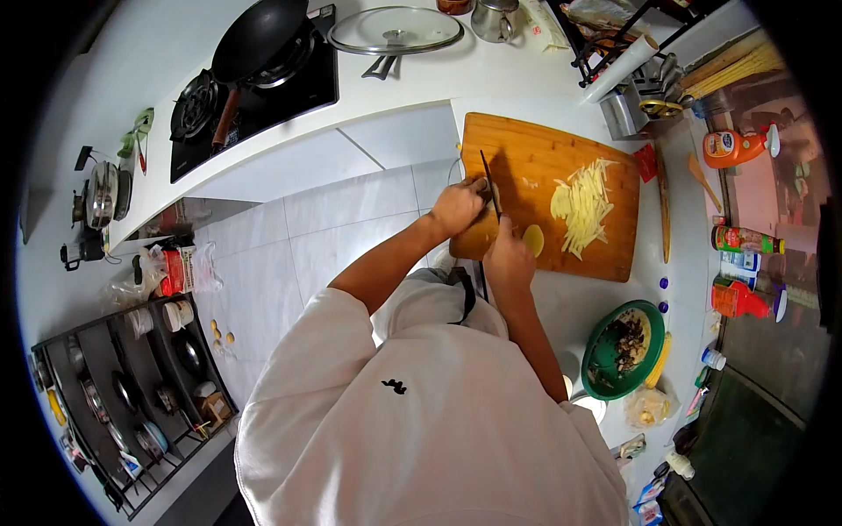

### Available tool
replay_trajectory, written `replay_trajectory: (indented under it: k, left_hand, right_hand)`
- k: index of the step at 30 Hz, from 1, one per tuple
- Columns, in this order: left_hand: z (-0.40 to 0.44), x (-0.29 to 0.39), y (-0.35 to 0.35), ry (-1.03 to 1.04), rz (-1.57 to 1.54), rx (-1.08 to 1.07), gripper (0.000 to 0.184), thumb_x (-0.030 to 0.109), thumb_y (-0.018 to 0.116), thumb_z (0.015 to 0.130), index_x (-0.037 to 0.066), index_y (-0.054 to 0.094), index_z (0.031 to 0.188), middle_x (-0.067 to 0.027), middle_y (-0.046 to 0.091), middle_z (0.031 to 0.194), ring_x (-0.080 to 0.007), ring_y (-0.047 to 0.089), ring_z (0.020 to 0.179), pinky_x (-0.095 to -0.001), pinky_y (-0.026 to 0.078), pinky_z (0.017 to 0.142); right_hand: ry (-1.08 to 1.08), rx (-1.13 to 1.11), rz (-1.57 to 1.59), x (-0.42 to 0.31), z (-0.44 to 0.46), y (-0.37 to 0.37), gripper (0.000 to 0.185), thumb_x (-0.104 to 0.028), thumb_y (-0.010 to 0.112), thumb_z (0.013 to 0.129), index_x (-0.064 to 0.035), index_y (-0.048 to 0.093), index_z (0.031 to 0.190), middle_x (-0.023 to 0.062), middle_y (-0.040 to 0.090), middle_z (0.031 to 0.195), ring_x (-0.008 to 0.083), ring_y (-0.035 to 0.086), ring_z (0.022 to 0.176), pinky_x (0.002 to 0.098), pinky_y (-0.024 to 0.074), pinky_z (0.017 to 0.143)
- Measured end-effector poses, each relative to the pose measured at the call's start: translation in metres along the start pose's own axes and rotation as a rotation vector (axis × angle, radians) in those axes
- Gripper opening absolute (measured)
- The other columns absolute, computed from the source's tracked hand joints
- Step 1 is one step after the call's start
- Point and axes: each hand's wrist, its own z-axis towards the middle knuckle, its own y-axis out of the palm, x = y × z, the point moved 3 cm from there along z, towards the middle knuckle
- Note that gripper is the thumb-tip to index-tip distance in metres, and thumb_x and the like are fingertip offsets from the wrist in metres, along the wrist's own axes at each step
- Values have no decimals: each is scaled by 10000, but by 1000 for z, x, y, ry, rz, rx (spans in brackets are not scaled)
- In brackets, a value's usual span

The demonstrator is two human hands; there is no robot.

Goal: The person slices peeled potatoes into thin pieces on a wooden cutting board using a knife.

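Observation:
My right hand (510,254) is wrapped round the handle of a knife (490,186), whose blade stands on edge over the left part of a wooden cutting board (544,140). Close to the blade's left side, my left hand (460,206) has its fingers bent on a small dark item that I cannot make out. A pale yellow slice (533,239) lies beside my right hand. Farther right on the board is a pile of thin pale yellow strips (583,209). A few small bits lie between the knife and the pile.
A green bowl (596,355) of chopped food stands right of my right arm. A wok (256,42) sits on the stove at the upper left, near a glass lid (395,31). Bottles and a red-capped jar (745,240) line the right side.

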Motion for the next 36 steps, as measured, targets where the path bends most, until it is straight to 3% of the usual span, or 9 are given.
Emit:
replay_trajectory:
  k: [5,8,14,17,26,32,36]
  left_hand:
    - [-2,-2,4,40,35,69,215,179,655,824,69,746,985,-118,657,1214,-291,674,1068,-375,597,830]
    - [0,0,-2,-10,9,-102,263,245,667,861,42,753,1004,-155,608,1358,-301,635,1156,-375,576,892]
    - [-5,-3,3,32,-79,56,273,263,663,868,67,725,1048,-131,642,1185,-302,650,1087,-385,584,830]
    - [-3,-3,2,10,-68,-47,258,240,661,852,59,732,1022,-130,642,1195,-296,653,1087,-383,591,815]
    - [-5,2,-4,7,40,-41,228,201,654,830,37,764,944,-166,632,1324,-298,649,1145,-371,600,846]
    - [-7,0,2,18,30,21,226,175,634,847,49,735,1004,-143,639,1295,-287,664,1122,-365,603,829]
    - [-5,-5,6,20,21,-23,239,159,615,862,71,720,1058,-123,635,1274,-282,686,1069,-366,607,791]
  right_hand:
    - [-50,41,40,5,-2,3,470,-125,612,908,-58,520,1364,215,728,914,410,725,824,512,576,733]
    - [88,-97,54,13,7,15,506,-100,639,886,-38,514,1373,226,724,925,424,715,833,520,563,748]
    - [-21,83,192,18,10,9,573,-82,689,858,-13,502,1395,260,712,922,455,690,828,532,536,772]
    - [5,1,156,14,6,8,572,-100,683,871,-12,499,1405,255,715,919,450,694,831,532,539,770]
    - [20,-38,87,10,9,31,628,-79,686,832,-43,483,1424,234,726,931,426,709,861,523,550,780]
    - [6,91,286,17,16,25,614,-35,686,812,-25,498,1397,222,721,917,422,700,871,510,541,794]
    - [58,14,282,8,8,-1,588,-59,661,844,-21,497,1408,222,718,915,419,694,872,514,530,806]
